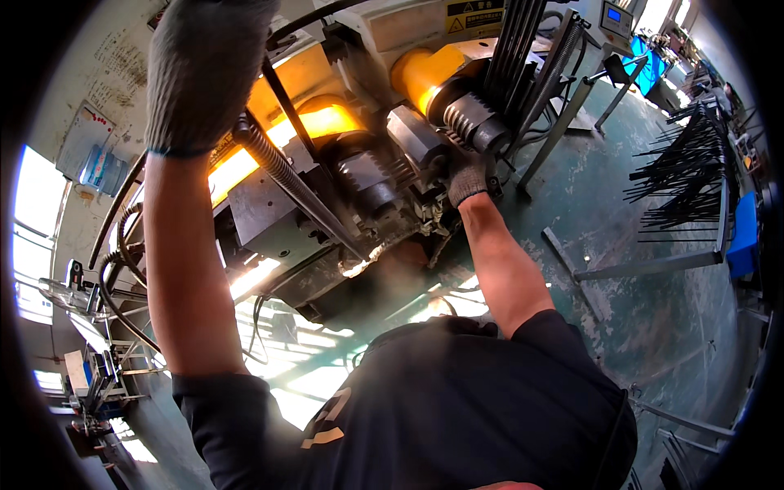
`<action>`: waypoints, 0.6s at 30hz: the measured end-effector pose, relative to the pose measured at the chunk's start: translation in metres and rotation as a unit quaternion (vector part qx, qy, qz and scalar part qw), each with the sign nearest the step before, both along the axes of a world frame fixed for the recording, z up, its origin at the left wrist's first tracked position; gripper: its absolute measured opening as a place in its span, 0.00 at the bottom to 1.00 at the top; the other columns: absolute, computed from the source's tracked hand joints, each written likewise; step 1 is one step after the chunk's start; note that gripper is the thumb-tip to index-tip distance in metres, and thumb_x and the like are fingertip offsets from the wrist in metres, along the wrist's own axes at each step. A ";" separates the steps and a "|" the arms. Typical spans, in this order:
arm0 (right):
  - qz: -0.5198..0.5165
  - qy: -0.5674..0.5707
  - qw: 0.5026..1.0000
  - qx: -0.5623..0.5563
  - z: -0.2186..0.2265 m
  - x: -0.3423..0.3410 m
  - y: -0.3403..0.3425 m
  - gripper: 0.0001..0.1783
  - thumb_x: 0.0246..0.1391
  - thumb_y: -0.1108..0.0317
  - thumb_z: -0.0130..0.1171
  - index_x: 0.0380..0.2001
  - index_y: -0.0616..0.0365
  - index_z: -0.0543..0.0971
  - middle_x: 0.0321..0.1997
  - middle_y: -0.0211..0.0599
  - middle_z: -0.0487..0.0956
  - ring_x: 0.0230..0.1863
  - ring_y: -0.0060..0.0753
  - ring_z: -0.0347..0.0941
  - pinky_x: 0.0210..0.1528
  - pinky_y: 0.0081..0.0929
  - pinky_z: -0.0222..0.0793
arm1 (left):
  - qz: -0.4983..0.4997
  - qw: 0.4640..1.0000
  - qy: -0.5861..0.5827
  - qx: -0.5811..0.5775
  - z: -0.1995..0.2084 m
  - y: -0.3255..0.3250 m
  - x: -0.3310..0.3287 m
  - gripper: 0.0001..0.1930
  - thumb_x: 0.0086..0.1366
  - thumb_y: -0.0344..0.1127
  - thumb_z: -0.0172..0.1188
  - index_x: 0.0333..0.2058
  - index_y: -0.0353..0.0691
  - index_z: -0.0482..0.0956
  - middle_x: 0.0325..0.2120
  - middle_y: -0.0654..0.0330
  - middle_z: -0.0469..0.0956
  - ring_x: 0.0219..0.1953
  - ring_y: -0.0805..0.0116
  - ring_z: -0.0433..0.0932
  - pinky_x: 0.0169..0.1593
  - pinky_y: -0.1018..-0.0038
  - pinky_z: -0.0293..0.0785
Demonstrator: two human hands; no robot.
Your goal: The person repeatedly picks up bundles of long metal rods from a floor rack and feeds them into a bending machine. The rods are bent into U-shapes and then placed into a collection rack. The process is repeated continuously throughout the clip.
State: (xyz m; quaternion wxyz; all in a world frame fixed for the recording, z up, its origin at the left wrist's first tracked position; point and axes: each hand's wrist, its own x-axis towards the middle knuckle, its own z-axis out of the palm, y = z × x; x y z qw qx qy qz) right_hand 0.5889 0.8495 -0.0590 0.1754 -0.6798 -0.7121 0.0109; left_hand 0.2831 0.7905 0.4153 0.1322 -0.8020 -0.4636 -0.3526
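Observation:
My left hand, in a grey knitted glove, is raised at the upper left in front of the machine. Its fingers run out of the picture at the top, so their grip does not show. My right hand, also gloved, reaches in low beside a grey metal block and a ridged metal roller. The block and nearby parts hide its fingers. A second ridged roller lies left of the block, and both rollers sit on yellow housings. A coil spring on a rod slants down below my left hand.
A bundle of thin dark rods stands at the machine's right end. More black rods lie on a metal rack at the right. A control box stands at the far right. Black hoses hang at the left.

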 end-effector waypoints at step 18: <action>0.064 0.293 0.946 0.120 -0.012 -0.001 -0.001 0.15 0.62 0.53 0.60 0.52 0.33 0.81 0.58 0.21 0.80 0.56 0.26 0.80 0.48 0.33 0.81 | 0.015 0.930 -0.350 -0.114 0.008 -0.056 0.065 0.15 0.67 0.25 0.56 0.51 0.32 0.72 0.30 0.63 0.74 0.28 0.72 0.74 0.33 0.74 0.74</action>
